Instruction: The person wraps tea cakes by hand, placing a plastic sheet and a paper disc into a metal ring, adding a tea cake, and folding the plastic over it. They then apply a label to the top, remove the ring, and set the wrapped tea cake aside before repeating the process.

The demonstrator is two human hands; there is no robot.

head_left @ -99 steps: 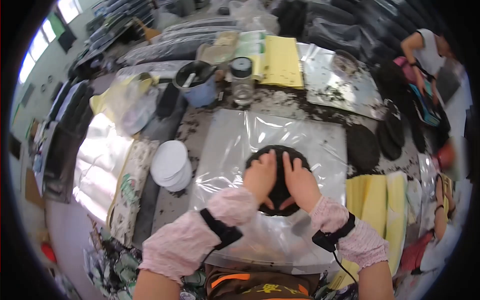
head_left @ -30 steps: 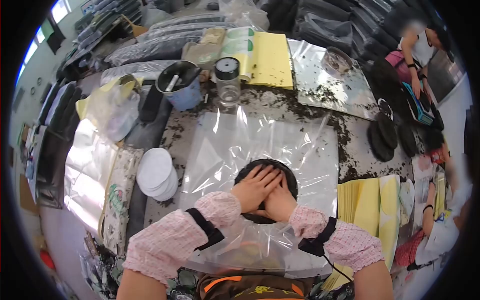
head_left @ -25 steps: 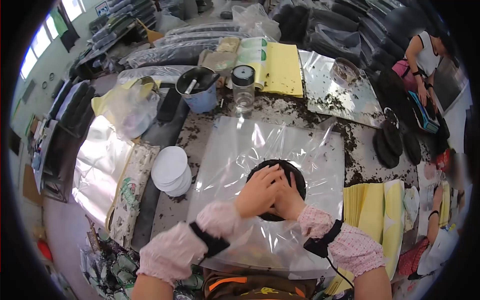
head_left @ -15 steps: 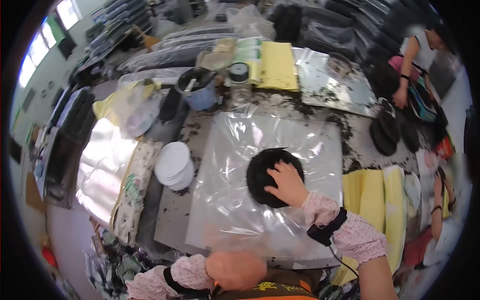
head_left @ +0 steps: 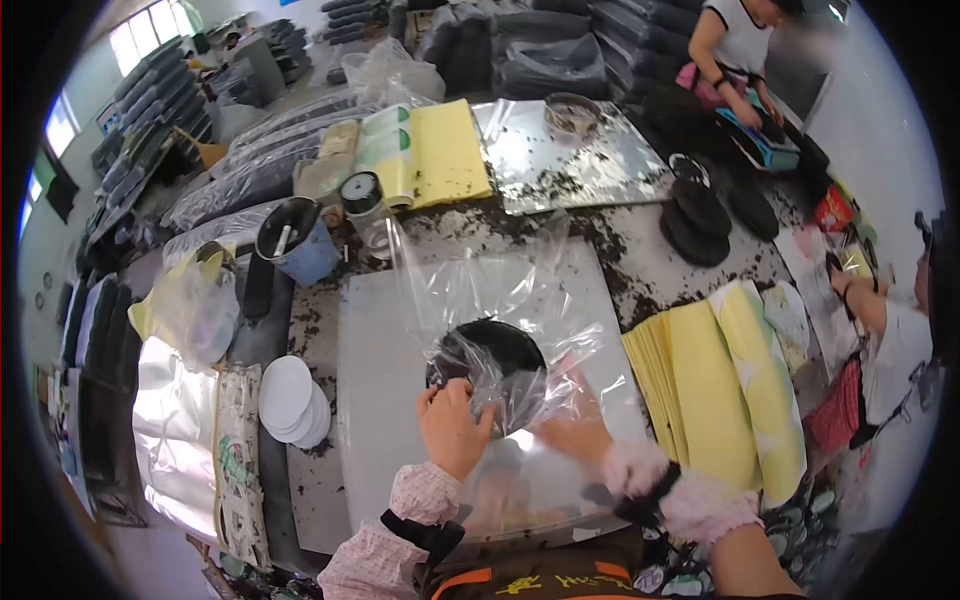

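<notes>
A round, flat black disc point(head_left: 515, 348) lies on a pale square board point(head_left: 385, 320), with a crumpled clear plastic sheet point(head_left: 465, 275) gathered over and around it. My left hand point(head_left: 455, 432) is at the disc's near-left edge, fingers curled and thumb closed against the plastic there. On the right side my right hand point(head_left: 578, 425) is in the loose plastic beside the disc, its fingers smeared by motion and partly behind the glossy film.
White paper discs point(head_left: 287, 400) lie left, folded yellow sheets point(head_left: 680, 380) right. A blue bucket point(head_left: 308, 250) and a lidded clear jar point(head_left: 370, 225) stand behind the board. Dark flakes litter the table. A person point(head_left: 735, 60) works at the back right beside black oval pieces point(head_left: 692, 230).
My left hand has come up from the front edge to the disc. My right hand has left the disc's top for its right side. Plastic now covers part of the disc; the view has shifted.
</notes>
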